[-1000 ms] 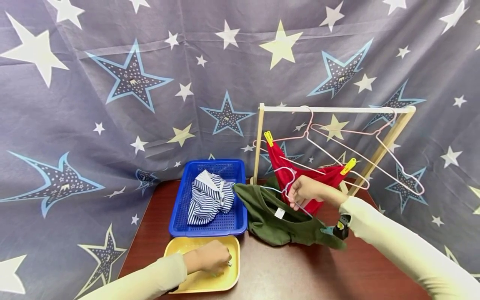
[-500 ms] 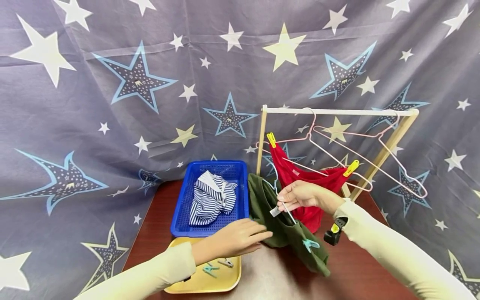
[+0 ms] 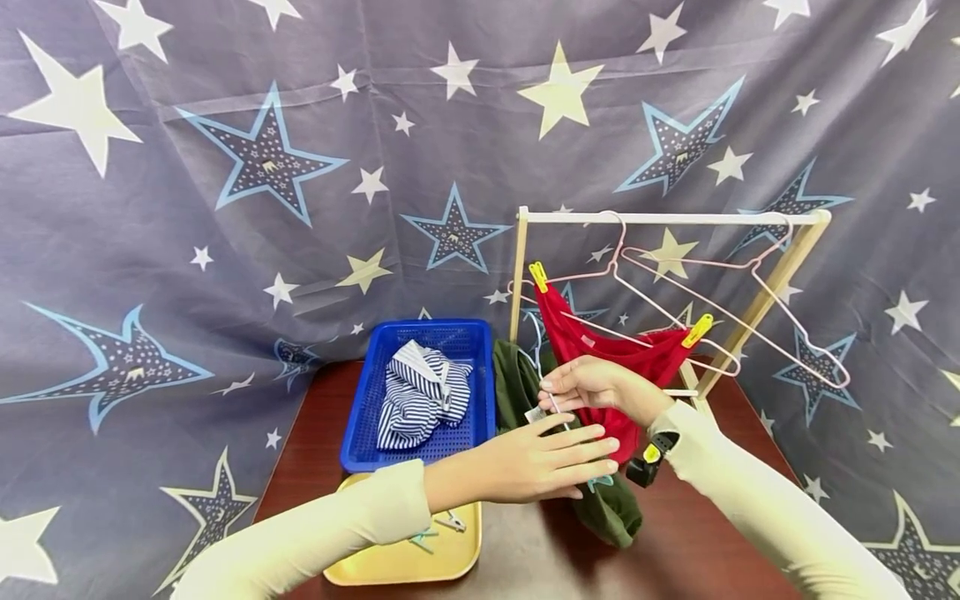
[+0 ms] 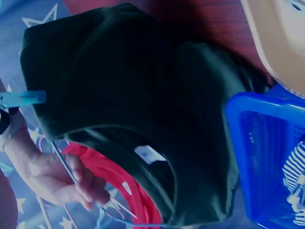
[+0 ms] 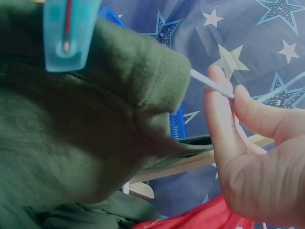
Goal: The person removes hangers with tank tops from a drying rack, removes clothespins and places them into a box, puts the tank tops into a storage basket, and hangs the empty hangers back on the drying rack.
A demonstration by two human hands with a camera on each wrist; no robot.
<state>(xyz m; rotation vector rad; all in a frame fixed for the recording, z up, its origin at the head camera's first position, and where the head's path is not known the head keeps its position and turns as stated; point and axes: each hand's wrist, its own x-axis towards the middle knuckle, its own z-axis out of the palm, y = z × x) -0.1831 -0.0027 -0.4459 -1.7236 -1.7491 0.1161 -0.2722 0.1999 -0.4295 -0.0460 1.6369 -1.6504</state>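
Observation:
My right hand [image 3: 603, 385] pinches a light blue clothes hanger [image 5: 209, 82] between thumb and fingers. From the hanger hangs a dark green shirt [image 4: 128, 81] with a white neck label [image 4: 150, 154]. A teal clothespin [image 5: 71, 33] is clipped on the shirt's edge, close in the right wrist view. In the head view my left hand [image 3: 536, 462] reaches across the shirt with its fingers straight. Its fingertips lie near that clothespin, mostly covering it there; I cannot tell whether they touch it. I see nothing in the left hand, though its palm is hidden.
A blue basket [image 3: 358, 400] with a striped garment [image 3: 420, 396] stands left. Before it lies a yellow tray [image 3: 397, 567] with loose clothespins [image 3: 452, 521]. Behind my right hand, a wooden rack [image 3: 675, 218] carries pink hangers and a red garment [image 3: 622, 354] with yellow clothespins.
My left hand has left the yellow tray and moved right, over the green shirt, its fingers straightening. My right hand has shifted slightly left with the hanger, and the shirt has turned.

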